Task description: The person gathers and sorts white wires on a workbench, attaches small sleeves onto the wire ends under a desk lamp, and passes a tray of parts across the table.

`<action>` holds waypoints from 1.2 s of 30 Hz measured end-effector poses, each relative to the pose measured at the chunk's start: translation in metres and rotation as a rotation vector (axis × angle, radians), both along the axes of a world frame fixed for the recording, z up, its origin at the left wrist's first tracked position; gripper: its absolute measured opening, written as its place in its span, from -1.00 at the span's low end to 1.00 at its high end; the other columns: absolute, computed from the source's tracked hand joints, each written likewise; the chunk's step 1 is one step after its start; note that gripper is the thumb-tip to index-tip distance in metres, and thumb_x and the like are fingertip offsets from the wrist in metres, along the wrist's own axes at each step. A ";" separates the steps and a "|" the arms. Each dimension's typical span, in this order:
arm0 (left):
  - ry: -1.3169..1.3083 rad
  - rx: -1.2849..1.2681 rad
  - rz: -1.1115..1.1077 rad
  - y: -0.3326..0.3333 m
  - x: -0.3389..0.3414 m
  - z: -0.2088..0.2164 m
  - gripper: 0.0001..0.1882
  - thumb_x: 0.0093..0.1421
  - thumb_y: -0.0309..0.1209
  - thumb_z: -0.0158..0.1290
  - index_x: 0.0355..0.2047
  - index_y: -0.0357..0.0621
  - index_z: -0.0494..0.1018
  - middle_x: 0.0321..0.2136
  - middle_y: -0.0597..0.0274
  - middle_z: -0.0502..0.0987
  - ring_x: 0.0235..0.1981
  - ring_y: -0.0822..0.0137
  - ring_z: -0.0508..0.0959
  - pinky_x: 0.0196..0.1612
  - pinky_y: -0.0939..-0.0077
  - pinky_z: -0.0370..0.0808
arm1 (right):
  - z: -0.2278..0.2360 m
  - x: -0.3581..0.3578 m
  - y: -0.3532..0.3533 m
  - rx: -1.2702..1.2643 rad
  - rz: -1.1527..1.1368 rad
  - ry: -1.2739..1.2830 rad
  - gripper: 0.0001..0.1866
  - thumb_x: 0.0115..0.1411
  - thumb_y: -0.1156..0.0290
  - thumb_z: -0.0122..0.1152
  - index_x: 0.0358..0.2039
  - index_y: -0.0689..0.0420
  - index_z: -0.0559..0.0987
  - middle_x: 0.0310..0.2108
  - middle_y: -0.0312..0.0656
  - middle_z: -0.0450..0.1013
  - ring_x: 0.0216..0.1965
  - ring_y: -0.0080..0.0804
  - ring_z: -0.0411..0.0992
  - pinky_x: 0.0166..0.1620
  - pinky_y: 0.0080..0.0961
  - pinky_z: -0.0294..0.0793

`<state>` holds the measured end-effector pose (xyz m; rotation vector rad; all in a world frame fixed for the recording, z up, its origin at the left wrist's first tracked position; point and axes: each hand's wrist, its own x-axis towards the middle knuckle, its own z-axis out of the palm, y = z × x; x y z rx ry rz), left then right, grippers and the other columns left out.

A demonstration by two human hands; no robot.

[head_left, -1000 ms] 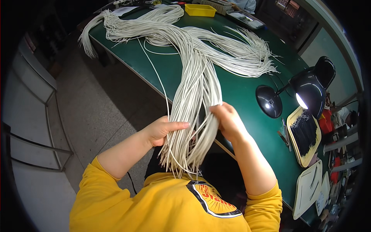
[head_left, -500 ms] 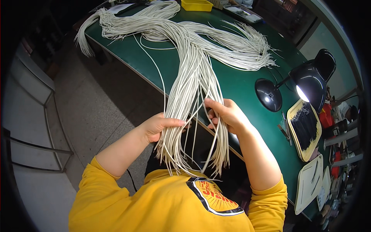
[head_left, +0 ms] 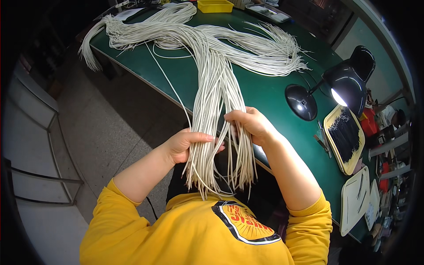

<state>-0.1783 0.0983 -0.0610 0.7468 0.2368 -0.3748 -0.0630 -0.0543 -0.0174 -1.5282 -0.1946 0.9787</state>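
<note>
A thick bundle of long white wires point(head_left: 209, 88) runs over the green table's near edge and hangs down in front of me, split into two parts. My left hand point(head_left: 187, 143) is closed round the left, larger part, thumb across the front and fingertips showing past its right side. Wrapped on the smaller right part is my right hand point(head_left: 250, 125), its thumb on top and most of its fingers hidden behind the strands. The loose wire ends dangle below both hands, close to my yellow shirt. One stray wire point(head_left: 170, 81) hangs apart on the left.
On the green table point(head_left: 265, 95), more white wires spread toward the back. To the right stand a black desk lamp point(head_left: 349, 79), lit, a tray of dark thin pieces point(head_left: 346, 141), tweezers point(head_left: 323, 140) and a pale tray point(head_left: 354, 201). A yellow bin point(head_left: 215, 6) sits far back.
My right hand has closed round the right-hand wires, where its fingers were more spread before. The strands that hung between the two parts are now gathered closer. The view has shifted slightly.
</note>
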 end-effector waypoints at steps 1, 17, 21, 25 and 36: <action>-0.001 0.000 0.001 0.002 -0.001 0.000 -0.60 -0.04 -0.55 -0.04 -0.15 -0.39 0.22 -0.37 -0.06 0.43 -0.33 0.16 0.49 -0.20 0.34 0.45 | 0.000 0.000 -0.001 0.000 0.001 -0.001 -0.79 -0.09 0.46 0.07 -0.46 0.36 0.41 -0.58 -0.13 0.39 -0.64 -0.46 0.36 -0.51 -0.57 0.44; 0.044 0.333 0.007 0.023 -0.009 0.002 -0.66 -0.04 -0.55 0.02 -0.22 -0.34 0.25 -0.43 0.00 0.43 -0.39 0.21 0.50 -0.34 0.44 0.49 | 0.040 0.019 -0.081 0.423 0.011 0.046 -0.68 -0.01 0.41 0.10 -0.27 0.33 0.34 -0.40 -0.08 0.41 -0.59 -0.60 0.39 -0.52 -0.71 0.50; -0.179 0.654 0.138 0.033 -0.009 -0.006 -0.52 -0.03 -0.57 -0.02 -0.08 -0.31 0.11 -0.21 0.02 0.32 -0.19 0.21 0.40 -0.17 0.44 0.40 | 0.031 0.016 -0.101 0.123 0.131 -0.010 -0.71 -0.03 0.35 0.16 -0.37 0.28 0.35 -0.47 -0.12 0.41 -0.59 -0.56 0.41 -0.47 -0.58 0.52; -0.569 1.368 0.806 0.026 0.005 0.025 -0.41 -0.07 -0.61 0.01 -0.03 -0.31 0.01 -0.07 0.06 0.16 -0.05 0.25 0.22 0.05 0.37 0.08 | 0.025 0.016 -0.114 0.139 0.169 0.034 -0.69 -0.03 0.30 0.15 -0.39 0.26 0.34 -0.47 -0.11 0.40 -0.57 -0.53 0.42 -0.47 -0.55 0.52; -1.673 1.560 -0.243 -0.106 0.110 0.059 -0.55 -0.28 -0.41 0.13 -0.28 -0.16 0.35 -0.46 0.13 0.44 -0.39 0.18 0.46 -0.30 0.39 0.38 | 0.049 -0.014 -0.143 0.224 0.287 0.107 -0.58 0.10 0.19 -0.07 -0.17 0.27 0.25 -0.31 -0.04 0.36 -0.48 -0.33 0.45 -0.47 -0.48 0.50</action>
